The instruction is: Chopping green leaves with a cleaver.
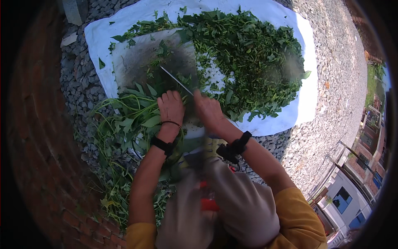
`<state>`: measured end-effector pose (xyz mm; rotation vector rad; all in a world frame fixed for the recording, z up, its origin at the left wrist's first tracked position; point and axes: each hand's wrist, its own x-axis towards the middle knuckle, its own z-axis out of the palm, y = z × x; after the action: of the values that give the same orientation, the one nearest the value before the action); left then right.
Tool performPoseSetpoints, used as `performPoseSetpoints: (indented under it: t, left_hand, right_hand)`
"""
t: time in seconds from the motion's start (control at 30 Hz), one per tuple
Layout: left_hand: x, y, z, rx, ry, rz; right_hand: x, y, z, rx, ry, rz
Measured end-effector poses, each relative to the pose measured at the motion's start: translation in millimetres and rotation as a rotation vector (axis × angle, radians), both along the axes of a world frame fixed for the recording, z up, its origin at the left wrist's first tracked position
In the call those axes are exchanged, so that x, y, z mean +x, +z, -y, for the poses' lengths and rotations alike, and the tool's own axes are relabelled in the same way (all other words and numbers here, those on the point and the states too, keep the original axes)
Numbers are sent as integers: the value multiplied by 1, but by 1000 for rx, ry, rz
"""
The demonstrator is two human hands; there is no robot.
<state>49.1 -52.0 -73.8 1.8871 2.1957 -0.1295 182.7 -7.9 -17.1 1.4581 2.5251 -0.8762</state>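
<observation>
Left hand point(171, 108), centre of frame: fingers together and bent, clamped on a bunch of leafy stems point(139, 104) at the near edge of the board. Right hand point(209, 113), just beside it: fingers closed in a fist on the knife point(176, 80), handle hidden in the grip. Thin blade slants to the upper left over the board, tip near some cut scraps point(150, 74). Whether the edge touches anything, cannot tell.

Black strap point(163, 145) on the left wrist, a thin bracelet point(171, 123) above it; another black strap point(239, 145) on the right. Any marking on these too small to read.

Cutting board point(134, 56), upper left of centre: grey, stained dark toward the middle. It lies on a white sheet point(306, 106). Chopped greens point(265, 54) heaped across the upper right of the sheet. Uncut leafy stems spill from the board's near edge toward the lower left.

Outdoors. Grey gravel point(338, 62) around the sheet, sunlit at right, shaded at left. Brickwork point(43, 133) along the left rim; a pale building point(344, 195) at lower right.
</observation>
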Motion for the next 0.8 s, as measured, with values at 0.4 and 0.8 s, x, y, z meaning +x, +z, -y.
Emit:
performPoseSetpoints:
  t: [0.4,0.8]
  left_hand:
    - [6,3,1,10,98,93]
    - [7,-9,6,145,138,116]
  right_hand:
    - [27,43,-10,7,-140,-240]
    - [-22,-12,9,137,-31,-191]
